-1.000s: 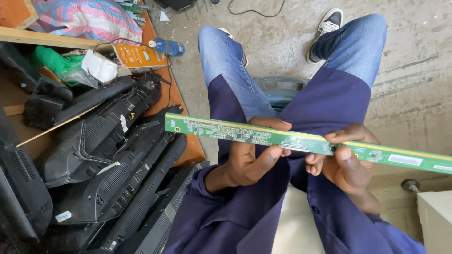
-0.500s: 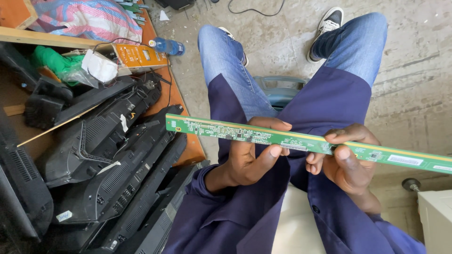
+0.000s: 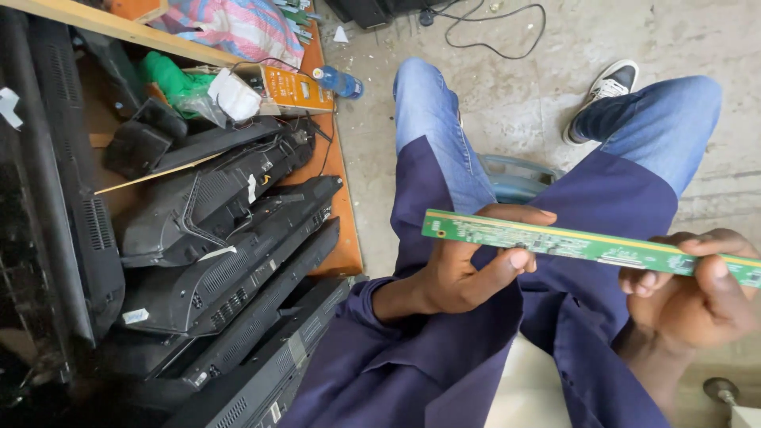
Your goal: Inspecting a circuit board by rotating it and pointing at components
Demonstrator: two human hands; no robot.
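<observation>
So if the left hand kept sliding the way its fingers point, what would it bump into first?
Probably the right hand, gripping the same green circuit strip. The left hand points along that strip towards it, though depth is hard to judge.

Circuit strip (image 3: 571, 242) above lap (television backs (image 3: 222, 261) leftward)

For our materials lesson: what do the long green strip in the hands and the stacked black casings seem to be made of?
Green strip: probably fibreglass circuit board, glossy green coating, fine traces. Black casings: likely moulded plastic, matt, with vent slots.
</observation>
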